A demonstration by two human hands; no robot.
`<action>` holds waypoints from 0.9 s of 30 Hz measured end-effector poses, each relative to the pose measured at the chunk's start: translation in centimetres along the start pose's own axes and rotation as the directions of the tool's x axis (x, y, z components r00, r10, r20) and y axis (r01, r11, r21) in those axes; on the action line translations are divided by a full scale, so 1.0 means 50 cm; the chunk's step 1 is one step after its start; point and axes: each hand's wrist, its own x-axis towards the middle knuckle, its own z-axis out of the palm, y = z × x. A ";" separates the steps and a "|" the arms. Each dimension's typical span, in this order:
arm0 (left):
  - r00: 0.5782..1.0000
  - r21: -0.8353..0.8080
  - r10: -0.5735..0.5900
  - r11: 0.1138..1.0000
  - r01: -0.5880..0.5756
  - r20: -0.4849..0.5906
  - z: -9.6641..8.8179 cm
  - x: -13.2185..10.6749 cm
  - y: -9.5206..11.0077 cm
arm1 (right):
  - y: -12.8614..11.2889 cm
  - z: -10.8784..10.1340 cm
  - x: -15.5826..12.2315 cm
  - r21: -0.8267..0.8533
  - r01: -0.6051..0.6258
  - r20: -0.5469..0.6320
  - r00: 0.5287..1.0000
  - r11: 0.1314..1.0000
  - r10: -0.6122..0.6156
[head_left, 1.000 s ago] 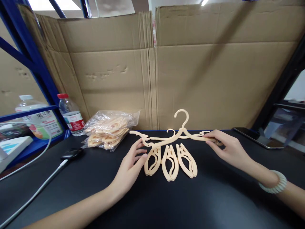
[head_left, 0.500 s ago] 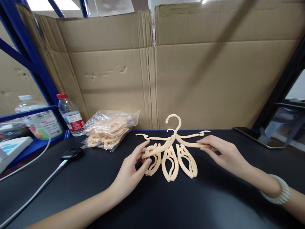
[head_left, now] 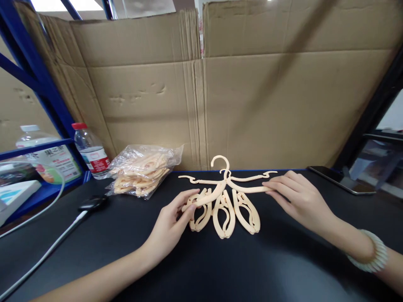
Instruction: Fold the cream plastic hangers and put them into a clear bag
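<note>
Between my hands is an unfolded cream plastic folding hanger [head_left: 248, 187], its hook pointing up and its two arms spread. My left hand [head_left: 172, 224] pinches the end of its left arm between thumb and fingers. At the opposite end, my right hand [head_left: 294, 196] is closed on the right arm's tip, which the fingers hide. Behind it, another opened hanger [head_left: 208, 182] lies on the table, with notched ends showing on both sides. Three folded hangers, including a middle one [head_left: 231, 218], lie side by side just below the held one.
A clear bag of folded hangers [head_left: 141, 170] sits at the back left beside a red-capped bottle [head_left: 92, 153]. A white cable [head_left: 47, 251] with a black plug end [head_left: 92, 203] runs along the left. A phone [head_left: 341, 180] lies at the back right, before the cardboard wall [head_left: 283, 105].
The held hanger has tilted, its hook swinging left and slightly down. My left hand has shifted slightly left with its arm end; my right hand has moved a little right and up.
</note>
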 end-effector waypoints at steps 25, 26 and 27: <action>1.000 -0.003 -0.011 1.000 0.011 -0.008 0.000 0.002 0.000 | -0.010 0.007 -0.001 0.060 -0.142 -0.050 0.988 0.988 0.146; 1.000 0.001 -0.009 1.000 0.009 -0.010 -0.001 0.001 0.000 | -0.010 0.006 -0.001 0.079 -0.145 -0.056 0.987 0.986 0.150; 1.000 0.006 -0.007 1.000 0.007 -0.010 -0.001 0.001 0.000 | -0.010 0.006 0.000 0.100 -0.148 -0.064 0.986 0.984 0.154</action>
